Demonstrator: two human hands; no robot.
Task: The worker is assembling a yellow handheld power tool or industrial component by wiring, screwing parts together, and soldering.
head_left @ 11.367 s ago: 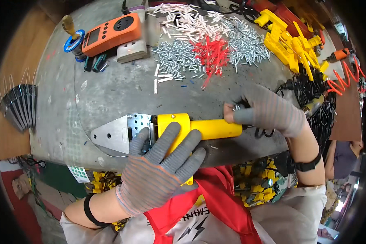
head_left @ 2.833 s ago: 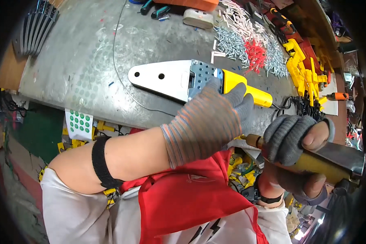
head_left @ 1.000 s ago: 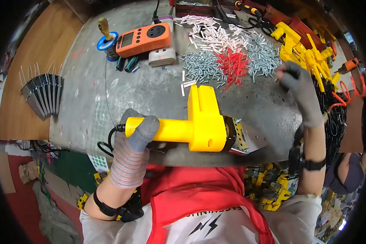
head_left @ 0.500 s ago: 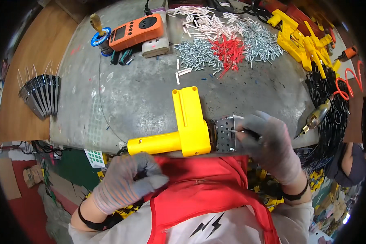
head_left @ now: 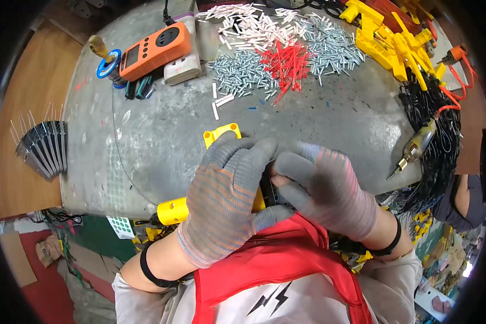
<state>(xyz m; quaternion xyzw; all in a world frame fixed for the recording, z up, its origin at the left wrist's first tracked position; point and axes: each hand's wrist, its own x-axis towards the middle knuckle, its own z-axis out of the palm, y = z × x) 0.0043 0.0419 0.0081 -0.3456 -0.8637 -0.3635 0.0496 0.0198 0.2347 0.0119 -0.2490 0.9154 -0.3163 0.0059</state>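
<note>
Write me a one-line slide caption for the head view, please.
Both gloved hands, left hand and right hand, close over a yellow tool at the edge of a grey workbench.

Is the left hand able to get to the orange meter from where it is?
Probably yes: the left hand grips the yellow tool, but bare grey table lies between it and the orange meter.

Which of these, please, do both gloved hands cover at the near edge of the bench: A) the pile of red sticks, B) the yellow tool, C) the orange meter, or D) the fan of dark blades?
B: the left hand and the right hand both close over the yellow tool, whose ends stick out past the gloves, while the other things lie apart.
</note>
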